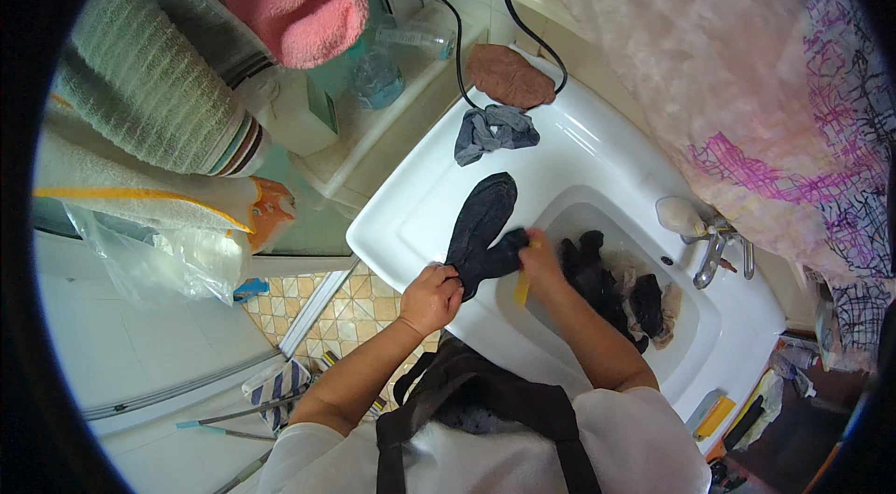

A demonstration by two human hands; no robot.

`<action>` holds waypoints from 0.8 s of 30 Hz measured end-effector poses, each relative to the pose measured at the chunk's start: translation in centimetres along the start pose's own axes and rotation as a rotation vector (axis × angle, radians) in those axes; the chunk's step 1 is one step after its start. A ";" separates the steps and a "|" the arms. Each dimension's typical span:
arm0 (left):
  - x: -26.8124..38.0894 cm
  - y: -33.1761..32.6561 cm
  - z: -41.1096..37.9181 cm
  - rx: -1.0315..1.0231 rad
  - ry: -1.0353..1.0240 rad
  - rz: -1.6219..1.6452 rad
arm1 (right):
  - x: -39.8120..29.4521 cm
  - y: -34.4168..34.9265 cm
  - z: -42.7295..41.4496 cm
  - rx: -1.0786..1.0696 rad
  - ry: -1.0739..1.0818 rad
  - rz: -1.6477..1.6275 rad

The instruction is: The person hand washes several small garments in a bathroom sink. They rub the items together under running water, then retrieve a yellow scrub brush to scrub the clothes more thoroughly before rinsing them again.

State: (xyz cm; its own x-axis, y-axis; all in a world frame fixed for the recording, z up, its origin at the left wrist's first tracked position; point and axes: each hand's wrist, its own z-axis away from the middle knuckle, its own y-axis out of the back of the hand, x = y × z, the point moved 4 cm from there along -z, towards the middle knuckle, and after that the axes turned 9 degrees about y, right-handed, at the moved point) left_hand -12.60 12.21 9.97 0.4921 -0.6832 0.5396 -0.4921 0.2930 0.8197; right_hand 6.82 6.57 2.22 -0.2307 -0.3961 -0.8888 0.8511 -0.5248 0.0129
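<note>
A wet black sock (pixel 483 214) lies on the left ledge of a white sink (pixel 413 193). My left hand (pixel 432 298) grips the sock's near edge. In my right hand (pixel 540 259) are the sock's other end, bent to the right, and a yellow bar or strip (pixel 521 289), perhaps soap; its kind is unclear. Several dark socks (pixel 595 277) and a beige fabric piece (pixel 670 315) lie in water in the basin, right of my right hand. Beyond the black sock, a crumpled grey cloth (pixel 493 133) rests on the ledge beside a brown cloth (pixel 509 76).
A chrome faucet (pixel 712 256) stands at the basin's right. A black hose (pixel 458 25) loops behind the brown cloth. A patterned curtain (pixel 735 109) hangs at the upper right; pink (pixel 301 4) and green (pixel 154 74) towels hang at the left. Plastic bottles (pixel 378 81) stand behind.
</note>
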 end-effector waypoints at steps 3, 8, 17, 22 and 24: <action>1.0 0.7 -0.7 0.048 0.028 0.009 | -5.8 -0.5 -3.2 0.253 0.620 0.228; 0.0 -0.3 -0.2 0.006 0.017 0.028 | -8.2 -9.7 -0.3 -0.157 1.169 1.028; -0.1 -0.2 -0.4 0.008 0.005 0.040 | -8.3 -9.8 -2.8 -0.318 1.074 1.191; -0.1 0.0 -0.2 -0.005 0.014 0.037 | -10.7 -6.1 -5.0 0.100 1.067 1.159; -0.1 0.0 -0.3 -0.010 0.005 0.032 | -11.4 -4.0 -7.0 0.131 1.003 1.171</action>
State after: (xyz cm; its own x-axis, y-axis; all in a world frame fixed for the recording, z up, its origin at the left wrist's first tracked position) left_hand -12.43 12.50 9.98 0.4795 -0.6703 0.5664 -0.5003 0.3215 0.8039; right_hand 9.34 18.41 9.12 0.9586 0.0045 -0.2847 0.2657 -0.3739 0.8886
